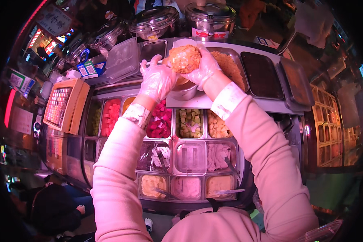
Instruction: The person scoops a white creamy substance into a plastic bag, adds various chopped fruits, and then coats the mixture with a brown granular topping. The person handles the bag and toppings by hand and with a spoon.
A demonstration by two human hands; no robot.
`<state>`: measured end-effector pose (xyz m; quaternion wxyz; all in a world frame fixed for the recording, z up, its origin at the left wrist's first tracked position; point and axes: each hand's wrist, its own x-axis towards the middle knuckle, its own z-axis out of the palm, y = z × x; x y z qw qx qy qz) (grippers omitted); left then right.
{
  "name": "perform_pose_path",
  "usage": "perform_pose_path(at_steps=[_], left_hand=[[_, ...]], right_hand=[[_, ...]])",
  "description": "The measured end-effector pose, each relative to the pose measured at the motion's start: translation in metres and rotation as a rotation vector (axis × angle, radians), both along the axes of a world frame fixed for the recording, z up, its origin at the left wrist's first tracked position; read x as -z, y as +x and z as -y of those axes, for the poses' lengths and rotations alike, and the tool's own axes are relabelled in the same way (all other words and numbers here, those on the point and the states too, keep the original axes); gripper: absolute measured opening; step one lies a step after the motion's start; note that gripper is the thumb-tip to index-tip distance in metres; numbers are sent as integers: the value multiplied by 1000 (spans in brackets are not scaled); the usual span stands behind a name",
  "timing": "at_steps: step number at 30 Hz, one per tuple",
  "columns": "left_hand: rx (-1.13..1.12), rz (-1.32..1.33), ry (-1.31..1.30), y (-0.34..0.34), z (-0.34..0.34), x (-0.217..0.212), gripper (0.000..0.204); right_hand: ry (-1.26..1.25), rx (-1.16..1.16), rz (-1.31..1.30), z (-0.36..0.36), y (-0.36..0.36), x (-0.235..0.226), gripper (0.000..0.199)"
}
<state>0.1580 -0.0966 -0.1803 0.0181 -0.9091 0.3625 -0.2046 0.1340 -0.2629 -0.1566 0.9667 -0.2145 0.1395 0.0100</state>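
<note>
Both my hands wear clear plastic gloves and are raised over a food counter. My right hand [205,66] cups a round ball coated in brown crumbs [184,58]. My left hand [156,78] is spread open and presses against the ball's left side. Beneath the ball sits a small metal bowl [184,92]. Just right of the ball lies a metal tray of brown crumbs [230,66]. My pink sleeves run up from the lower edge.
Below the hands, metal tubs hold cut fruit: red cubes [110,115], magenta cubes [161,121], green pieces [190,123], orange pieces [217,127]. Lower tubs [187,187] hold pale pastes with spoons. Lidded pots [209,16] stand behind. A dark tray [261,74] lies right. A person crouches lower left [52,205].
</note>
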Motion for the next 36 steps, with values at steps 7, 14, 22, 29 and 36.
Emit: perform_pose_path(at_steps=[7, 14, 22, 29, 36], left_hand=[[-55, -266, -220, 12, 9, 7, 83], [-141, -446, -288, 6, 5, 1, 78], [-250, -358, -128, 20, 4, 7, 54], [-10, -570, -481, 47, -11, -25, 28], [-131, -1283, -1307, 35, -55, 77, 69]], right_hand=[[-28, -31, 71, 4, 42, 17, 55], [-674, 142, 37, 4, 29, 26, 52], [-1166, -28, 329, 11, 37, 62, 39], [-2387, -210, 320, 102, 77, 16, 41], [-2490, -382, 135, 64, 72, 28, 57]])
